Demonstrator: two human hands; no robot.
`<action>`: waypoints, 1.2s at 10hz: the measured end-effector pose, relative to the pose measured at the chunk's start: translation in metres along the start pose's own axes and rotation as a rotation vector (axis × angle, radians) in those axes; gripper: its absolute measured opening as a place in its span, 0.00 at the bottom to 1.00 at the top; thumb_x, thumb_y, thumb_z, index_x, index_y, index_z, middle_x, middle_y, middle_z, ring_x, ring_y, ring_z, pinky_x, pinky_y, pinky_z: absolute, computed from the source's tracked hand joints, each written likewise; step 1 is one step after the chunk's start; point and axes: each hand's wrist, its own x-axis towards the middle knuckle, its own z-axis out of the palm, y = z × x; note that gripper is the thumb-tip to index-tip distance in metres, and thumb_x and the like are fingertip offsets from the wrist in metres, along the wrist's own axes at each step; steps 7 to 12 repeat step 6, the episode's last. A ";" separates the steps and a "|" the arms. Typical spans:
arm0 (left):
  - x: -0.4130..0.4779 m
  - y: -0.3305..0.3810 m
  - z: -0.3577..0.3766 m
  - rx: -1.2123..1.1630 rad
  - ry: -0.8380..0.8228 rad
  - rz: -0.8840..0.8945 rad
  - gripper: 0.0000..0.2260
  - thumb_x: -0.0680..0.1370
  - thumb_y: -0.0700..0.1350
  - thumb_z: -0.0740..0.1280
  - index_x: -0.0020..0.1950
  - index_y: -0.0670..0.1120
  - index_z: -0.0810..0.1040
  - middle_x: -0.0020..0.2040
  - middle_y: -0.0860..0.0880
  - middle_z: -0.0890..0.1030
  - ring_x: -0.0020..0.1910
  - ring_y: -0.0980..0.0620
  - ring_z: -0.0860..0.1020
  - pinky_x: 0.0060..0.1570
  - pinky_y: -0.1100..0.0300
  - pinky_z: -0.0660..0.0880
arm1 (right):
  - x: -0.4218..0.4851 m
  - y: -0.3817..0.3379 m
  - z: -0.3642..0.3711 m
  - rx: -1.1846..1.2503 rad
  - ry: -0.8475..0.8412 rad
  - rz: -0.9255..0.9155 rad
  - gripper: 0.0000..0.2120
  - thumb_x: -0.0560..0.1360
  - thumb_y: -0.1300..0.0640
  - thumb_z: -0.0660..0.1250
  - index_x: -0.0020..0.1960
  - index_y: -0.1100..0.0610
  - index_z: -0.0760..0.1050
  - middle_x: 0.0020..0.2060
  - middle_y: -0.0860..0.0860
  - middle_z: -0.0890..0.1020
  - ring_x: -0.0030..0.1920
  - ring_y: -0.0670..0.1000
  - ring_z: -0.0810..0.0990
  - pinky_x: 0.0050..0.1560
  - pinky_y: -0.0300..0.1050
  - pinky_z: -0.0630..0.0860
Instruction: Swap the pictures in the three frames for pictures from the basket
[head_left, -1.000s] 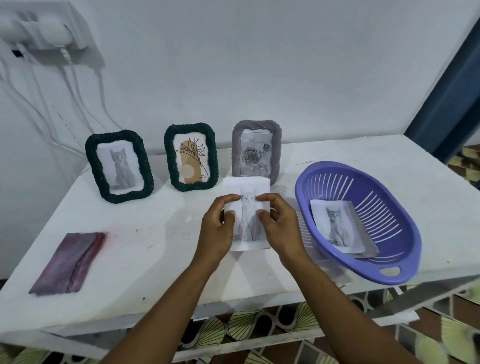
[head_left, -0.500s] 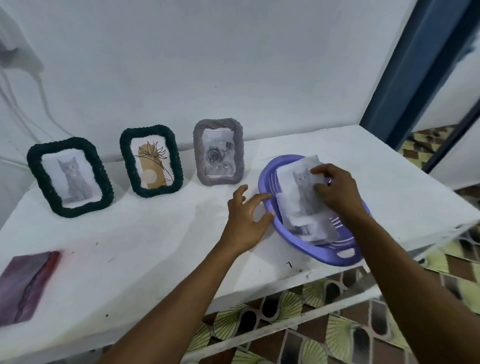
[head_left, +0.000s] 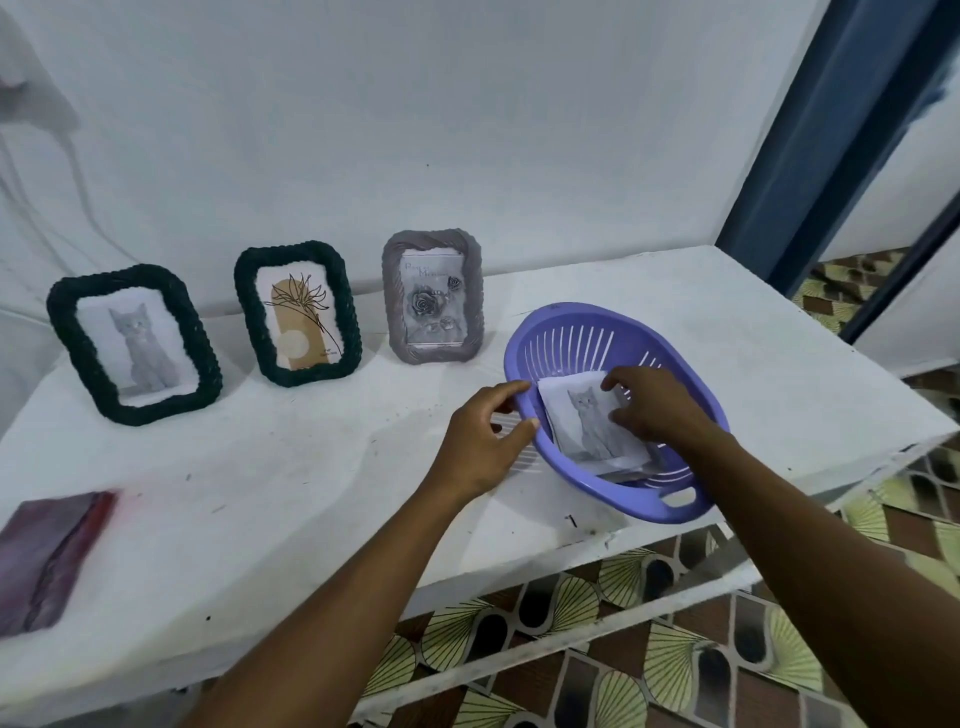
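Under the bent fingers (head_left: 615, 383) of the right hand (head_left: 660, 410): a white paper picture of a grey cat (head_left: 582, 426), lying on at least one more sheet inside the oval purple slotted plastic basket (head_left: 571, 317). Cannot tell whether pinching the sheet or only pressing on it. Fingers (head_left: 511, 388) of the left hand (head_left: 478, 441) loosely curled and a little spread, tips at the basket's outer rim, seemingly holding nothing.

Possible trouble from here, as a judgement — lifting two thin stacked sheets together, creasing the paper by a hard nip, or dragging the light basket toward the front edge of the white table (head_left: 260, 493), close below the right wrist. Safer to steady the rim with the left fingers.

Well to the left of both hands, upright near the wall: a dark green braided frame with a cat (head_left: 119, 278), a dark green braided frame with a plant drawing (head_left: 291, 252), a grey carved frame with a rose (head_left: 431, 239) — easy to tip over by a careless reach. Much bare table between the left fingers and the frames. Right of the right fingers, only a short stretch before the table edge.
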 end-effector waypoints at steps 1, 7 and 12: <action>-0.001 -0.001 -0.004 0.005 0.013 -0.002 0.19 0.76 0.45 0.70 0.67 0.49 0.75 0.60 0.52 0.78 0.57 0.55 0.76 0.59 0.55 0.76 | -0.002 -0.004 -0.002 -0.037 -0.038 -0.037 0.21 0.71 0.59 0.74 0.63 0.54 0.76 0.60 0.54 0.80 0.54 0.54 0.79 0.51 0.41 0.72; -0.033 -0.015 -0.084 0.258 0.066 -0.025 0.19 0.78 0.52 0.67 0.68 0.53 0.72 0.62 0.54 0.75 0.60 0.56 0.73 0.61 0.60 0.70 | -0.020 -0.104 -0.006 0.105 0.187 -0.401 0.15 0.77 0.54 0.66 0.63 0.54 0.76 0.57 0.50 0.82 0.57 0.53 0.79 0.58 0.46 0.72; -0.033 -0.015 -0.084 0.258 0.066 -0.025 0.19 0.78 0.52 0.67 0.68 0.53 0.72 0.62 0.54 0.75 0.60 0.56 0.73 0.61 0.60 0.70 | -0.020 -0.104 -0.006 0.105 0.187 -0.401 0.15 0.77 0.54 0.66 0.63 0.54 0.76 0.57 0.50 0.82 0.57 0.53 0.79 0.58 0.46 0.72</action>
